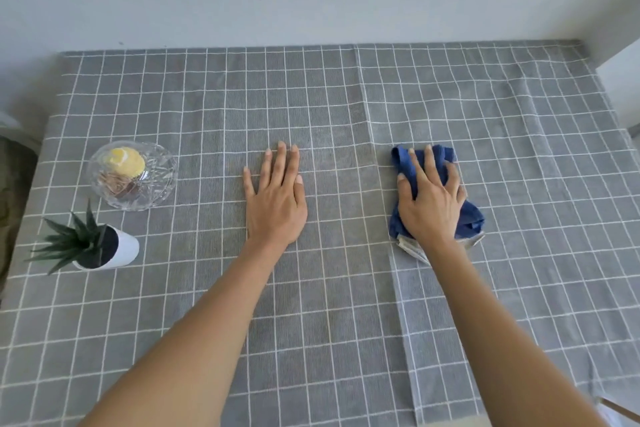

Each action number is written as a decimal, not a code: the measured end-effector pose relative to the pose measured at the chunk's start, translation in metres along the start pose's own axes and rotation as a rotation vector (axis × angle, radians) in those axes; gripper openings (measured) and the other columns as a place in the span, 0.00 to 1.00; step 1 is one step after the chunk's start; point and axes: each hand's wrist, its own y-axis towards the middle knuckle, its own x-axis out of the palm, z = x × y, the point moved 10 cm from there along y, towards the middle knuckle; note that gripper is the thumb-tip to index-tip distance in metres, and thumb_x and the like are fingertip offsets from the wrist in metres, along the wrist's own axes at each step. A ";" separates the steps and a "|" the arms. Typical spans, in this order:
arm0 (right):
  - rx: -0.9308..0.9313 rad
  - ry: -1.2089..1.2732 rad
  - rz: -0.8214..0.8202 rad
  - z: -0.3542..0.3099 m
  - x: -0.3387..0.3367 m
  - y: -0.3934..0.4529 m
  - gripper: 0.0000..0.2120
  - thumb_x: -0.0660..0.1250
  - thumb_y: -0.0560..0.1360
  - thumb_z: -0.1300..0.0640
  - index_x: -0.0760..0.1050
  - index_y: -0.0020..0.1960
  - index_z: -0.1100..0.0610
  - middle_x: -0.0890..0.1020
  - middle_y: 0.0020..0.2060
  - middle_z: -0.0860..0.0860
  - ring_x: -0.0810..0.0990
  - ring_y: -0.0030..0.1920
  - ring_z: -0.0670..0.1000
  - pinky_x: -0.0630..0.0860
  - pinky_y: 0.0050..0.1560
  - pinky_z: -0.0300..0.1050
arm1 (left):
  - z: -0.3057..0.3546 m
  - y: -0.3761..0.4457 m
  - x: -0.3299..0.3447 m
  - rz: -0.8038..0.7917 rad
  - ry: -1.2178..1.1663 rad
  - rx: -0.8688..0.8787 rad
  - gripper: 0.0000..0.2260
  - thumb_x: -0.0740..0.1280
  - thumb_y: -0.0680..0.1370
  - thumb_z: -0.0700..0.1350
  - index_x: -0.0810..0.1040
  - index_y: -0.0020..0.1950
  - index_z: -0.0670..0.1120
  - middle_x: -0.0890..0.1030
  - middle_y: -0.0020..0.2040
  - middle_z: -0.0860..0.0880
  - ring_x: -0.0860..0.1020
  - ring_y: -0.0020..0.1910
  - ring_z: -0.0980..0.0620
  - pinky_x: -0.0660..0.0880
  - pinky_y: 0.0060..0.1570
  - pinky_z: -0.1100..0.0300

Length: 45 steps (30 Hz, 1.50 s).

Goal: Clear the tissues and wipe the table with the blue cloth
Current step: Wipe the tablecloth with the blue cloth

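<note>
we are looking down at a table (346,322) under a grey checked covering. our right hand (431,203) is pressing the bunched blue cloth (469,217) flat, fingers spread over it, right of centre; its long axis is running away from us. our left hand (275,199) is resting open and empty at centre. we are seeing no tissues, so wiping looks underway, with unwiped table lying leftward toward the idle hand.
</note>
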 end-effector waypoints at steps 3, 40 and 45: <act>-0.106 0.156 0.082 -0.022 -0.012 -0.006 0.23 0.56 0.79 0.50 0.66 0.73 0.52 0.66 0.73 0.48 0.63 0.69 0.59 0.61 0.68 0.57 | 0.002 0.007 -0.005 0.004 -0.015 -0.004 0.23 0.44 0.83 0.51 0.47 0.79 0.52 0.45 0.79 0.53 0.43 0.78 0.53 0.35 0.73 0.47; -0.502 0.013 -0.103 -0.064 0.012 -0.038 0.24 0.50 0.80 0.44 0.61 0.75 0.47 0.59 0.76 0.45 0.57 0.75 0.53 0.59 0.68 0.53 | 0.032 -0.020 0.011 -0.169 0.091 0.258 0.51 0.44 0.65 0.81 0.37 0.78 0.51 0.36 0.78 0.52 0.36 0.77 0.53 0.34 0.73 0.45; -0.540 -0.068 -0.161 -0.062 0.021 -0.030 0.24 0.48 0.80 0.44 0.59 0.76 0.46 0.58 0.76 0.43 0.56 0.76 0.52 0.57 0.68 0.49 | 0.024 -0.034 0.007 -0.130 0.087 0.228 0.51 0.45 0.65 0.81 0.42 0.79 0.51 0.41 0.79 0.52 0.41 0.78 0.52 0.37 0.74 0.46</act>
